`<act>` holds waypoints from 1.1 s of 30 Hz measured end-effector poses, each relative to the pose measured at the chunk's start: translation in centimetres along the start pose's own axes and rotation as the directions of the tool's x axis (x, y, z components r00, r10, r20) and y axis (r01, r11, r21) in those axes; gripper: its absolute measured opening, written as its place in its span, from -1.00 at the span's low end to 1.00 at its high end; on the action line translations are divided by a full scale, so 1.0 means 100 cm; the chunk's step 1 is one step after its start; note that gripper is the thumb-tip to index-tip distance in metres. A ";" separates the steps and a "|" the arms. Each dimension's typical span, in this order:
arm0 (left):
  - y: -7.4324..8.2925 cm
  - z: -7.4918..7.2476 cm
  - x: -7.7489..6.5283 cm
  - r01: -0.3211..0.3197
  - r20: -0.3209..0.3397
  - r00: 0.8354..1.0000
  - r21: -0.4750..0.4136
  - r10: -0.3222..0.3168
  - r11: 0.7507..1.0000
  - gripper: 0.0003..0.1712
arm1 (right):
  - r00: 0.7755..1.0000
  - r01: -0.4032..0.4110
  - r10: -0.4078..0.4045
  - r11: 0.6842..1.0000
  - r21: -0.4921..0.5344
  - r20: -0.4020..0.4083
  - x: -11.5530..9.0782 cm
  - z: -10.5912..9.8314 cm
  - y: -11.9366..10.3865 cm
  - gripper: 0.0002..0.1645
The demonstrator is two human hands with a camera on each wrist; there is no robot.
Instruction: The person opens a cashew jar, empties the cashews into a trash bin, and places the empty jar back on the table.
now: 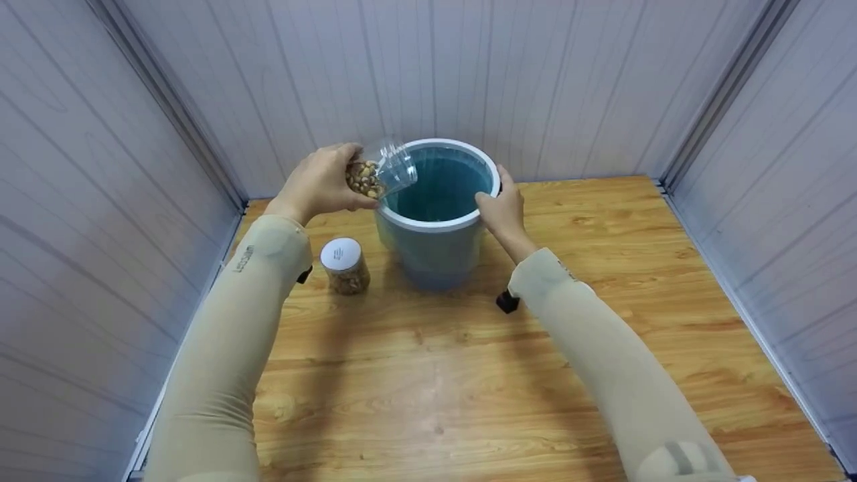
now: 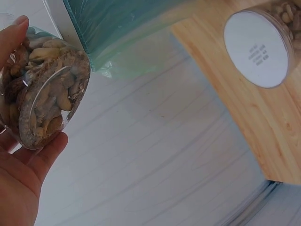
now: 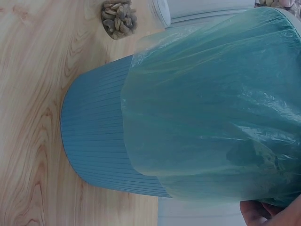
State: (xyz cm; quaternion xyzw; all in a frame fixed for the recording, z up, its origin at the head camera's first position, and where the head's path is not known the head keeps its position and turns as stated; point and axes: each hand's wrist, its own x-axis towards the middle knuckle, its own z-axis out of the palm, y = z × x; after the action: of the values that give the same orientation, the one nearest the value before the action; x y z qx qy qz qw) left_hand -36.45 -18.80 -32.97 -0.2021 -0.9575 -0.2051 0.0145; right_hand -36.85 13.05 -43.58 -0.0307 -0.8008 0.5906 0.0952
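Note:
My left hand grips a clear plastic jar of brown and tan nut-like pieces. The jar lies tilted, its mouth over the near-left rim of a blue trash bin. Most of the pieces sit at the jar's base, beside my fingers. With my right hand I hold the bin's white rim on its right side, thumb on top and fingers outside. A thin green liner bag lines the bin and hangs over its outer wall. The bin's bottom is mostly in shadow.
A second clear jar with a white lid, filled with similar pieces, stands upright just left of the bin. The bin stands on a wood-grain surface. Pale panel walls enclose the back and both sides.

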 end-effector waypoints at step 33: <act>0.005 0.003 0.009 -0.072 -0.032 0.996 0.201 0.080 0.977 0.09 | 1.000 -0.004 0.004 1.000 0.006 -0.001 0.000 0.001 -0.001 -0.09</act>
State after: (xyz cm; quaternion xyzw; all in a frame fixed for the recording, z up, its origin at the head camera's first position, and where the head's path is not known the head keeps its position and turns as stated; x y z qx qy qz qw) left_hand -37.07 -17.97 -32.95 -0.2321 -0.9643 -0.1112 0.0615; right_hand -36.84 12.91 -43.51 -0.0326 -0.7989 0.5931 0.0946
